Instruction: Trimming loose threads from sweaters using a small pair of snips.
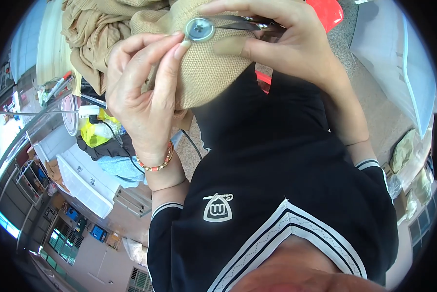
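Note:
A round grey-blue button point(197, 32) with a pale rim lies against tan knit fabric point(212, 73) draped over my lap. Thumb and forefinger of my left hand point(143, 90) pinch the button's lower left edge; a beaded bracelet circles that wrist. My right hand point(301, 51) is closed around small dark metal thread snips point(235, 23), whose blades point left to the button. A tan cover sits on my right thumb, which rests over the knit. Whether a thread lies between the blades is too small to tell.
More tan knitwear point(94, 34) is heaped at the far left. Below it are a yellow plastic bag point(94, 134), a light blue cloth point(123, 170), a white plug with cables point(88, 111) and a white bin point(84, 187). A red plastic piece point(328, 14) and a translucent sheet point(389, 58) stand right.

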Motion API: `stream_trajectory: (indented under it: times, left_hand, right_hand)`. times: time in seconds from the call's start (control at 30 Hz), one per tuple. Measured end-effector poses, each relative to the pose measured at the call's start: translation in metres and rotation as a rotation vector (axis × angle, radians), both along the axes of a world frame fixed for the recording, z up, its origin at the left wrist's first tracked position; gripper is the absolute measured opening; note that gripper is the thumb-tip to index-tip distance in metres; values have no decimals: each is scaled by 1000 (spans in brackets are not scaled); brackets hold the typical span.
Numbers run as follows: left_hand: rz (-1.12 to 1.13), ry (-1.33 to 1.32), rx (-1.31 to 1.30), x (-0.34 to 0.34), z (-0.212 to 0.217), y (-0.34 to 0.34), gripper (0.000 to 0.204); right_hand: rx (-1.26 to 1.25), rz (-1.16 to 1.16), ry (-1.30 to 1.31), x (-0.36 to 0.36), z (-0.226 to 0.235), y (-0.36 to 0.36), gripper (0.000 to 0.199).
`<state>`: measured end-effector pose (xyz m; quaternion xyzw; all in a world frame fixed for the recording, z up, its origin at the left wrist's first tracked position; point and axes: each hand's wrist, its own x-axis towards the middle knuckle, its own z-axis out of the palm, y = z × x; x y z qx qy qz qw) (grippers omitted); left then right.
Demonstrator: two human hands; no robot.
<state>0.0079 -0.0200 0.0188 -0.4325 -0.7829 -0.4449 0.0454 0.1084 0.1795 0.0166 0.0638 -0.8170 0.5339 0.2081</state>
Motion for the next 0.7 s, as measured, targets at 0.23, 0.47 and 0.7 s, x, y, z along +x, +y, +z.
stream_trajectory:
  times: [0.23,0.47,0.7]
  left_hand:
    - [-23,266,0,-8,-5,7,9]
    - [-139,160,115,-12,-13,14,7]
    - [-141,9,221,-16,-21,21,5]
  right_hand:
    - [-216,19,-41,-4,-3,-8,32]
    - [-83,32,-9,-12,-11,-2,22]
    - [-154,-50,-25,-13,-6,-9,23]
